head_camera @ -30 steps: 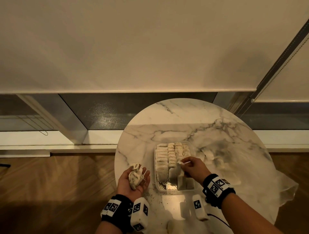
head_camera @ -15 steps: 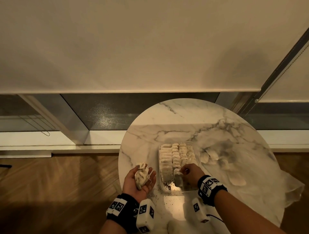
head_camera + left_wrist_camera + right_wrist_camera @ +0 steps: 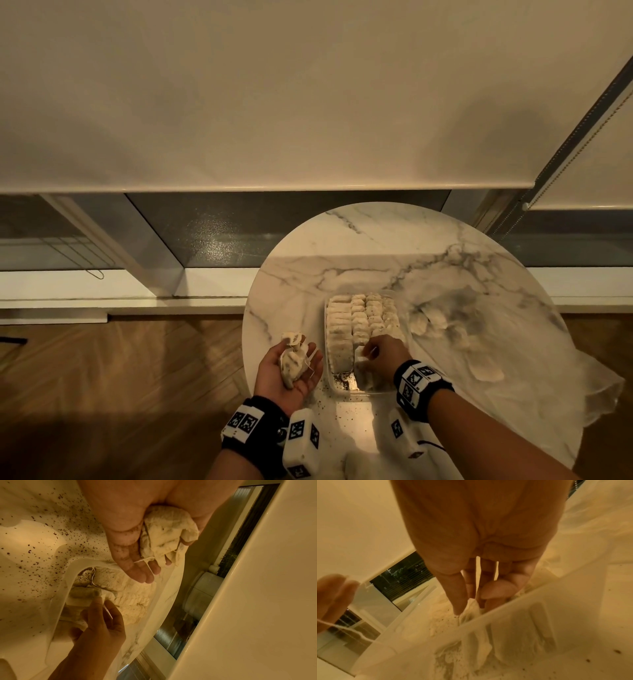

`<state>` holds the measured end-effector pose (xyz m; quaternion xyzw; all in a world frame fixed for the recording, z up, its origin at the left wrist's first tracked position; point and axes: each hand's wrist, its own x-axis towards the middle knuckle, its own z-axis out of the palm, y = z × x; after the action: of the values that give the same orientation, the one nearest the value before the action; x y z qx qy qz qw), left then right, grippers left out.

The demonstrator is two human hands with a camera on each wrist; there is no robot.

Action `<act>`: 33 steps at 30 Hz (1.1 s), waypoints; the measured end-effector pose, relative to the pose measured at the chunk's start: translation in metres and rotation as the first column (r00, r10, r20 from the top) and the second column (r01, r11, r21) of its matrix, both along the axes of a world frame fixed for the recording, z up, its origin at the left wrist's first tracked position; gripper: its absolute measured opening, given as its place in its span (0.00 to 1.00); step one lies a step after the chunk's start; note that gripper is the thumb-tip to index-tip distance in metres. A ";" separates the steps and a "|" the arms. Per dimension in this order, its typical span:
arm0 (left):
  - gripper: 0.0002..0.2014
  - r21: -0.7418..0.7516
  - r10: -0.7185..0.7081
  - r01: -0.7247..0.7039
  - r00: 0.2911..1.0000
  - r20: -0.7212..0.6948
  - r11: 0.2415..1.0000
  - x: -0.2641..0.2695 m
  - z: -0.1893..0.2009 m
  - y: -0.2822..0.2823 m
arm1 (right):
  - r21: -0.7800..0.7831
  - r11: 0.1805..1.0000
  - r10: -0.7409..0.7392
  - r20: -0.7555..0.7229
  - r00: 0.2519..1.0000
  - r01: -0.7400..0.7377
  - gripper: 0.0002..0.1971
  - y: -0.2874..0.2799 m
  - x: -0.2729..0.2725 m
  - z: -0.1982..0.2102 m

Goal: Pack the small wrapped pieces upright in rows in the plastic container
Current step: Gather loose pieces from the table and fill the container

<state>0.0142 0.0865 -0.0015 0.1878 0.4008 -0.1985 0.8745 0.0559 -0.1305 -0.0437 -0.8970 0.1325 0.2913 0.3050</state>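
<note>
Left hand [image 3: 289, 371] palm-up, cupping wrapped pieces [image 3: 294, 361] | right hand [image 3: 383, 358] pinching piece [image 3: 471, 609] in container [image 3: 334, 385]

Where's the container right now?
In the head view the container sits on the marble table, between the left hand and right hand.
</note>
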 end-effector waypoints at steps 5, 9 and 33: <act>0.16 0.011 -0.004 0.004 1.000 0.004 1.000 -0.004 0.003 -0.003 | -0.012 0.999 0.039 -0.058 0.998 -0.039 0.06 0.002 0.000 0.000; 0.17 0.015 0.001 -0.001 1.000 -0.005 1.000 -0.007 0.002 -0.003 | 0.257 0.962 -0.080 -0.073 0.994 0.097 0.02 -0.002 0.000 0.000; 0.19 0.037 0.003 -0.003 1.000 0.004 0.999 -0.014 0.012 -0.040 | 0.820 0.290 -0.412 -0.359 0.838 0.493 0.16 -0.023 -0.018 0.053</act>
<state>0.0000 0.0468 0.0101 0.2037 0.4028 -0.1893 0.8720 0.0383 -0.1533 0.0088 -0.5107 0.2183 0.2522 0.7924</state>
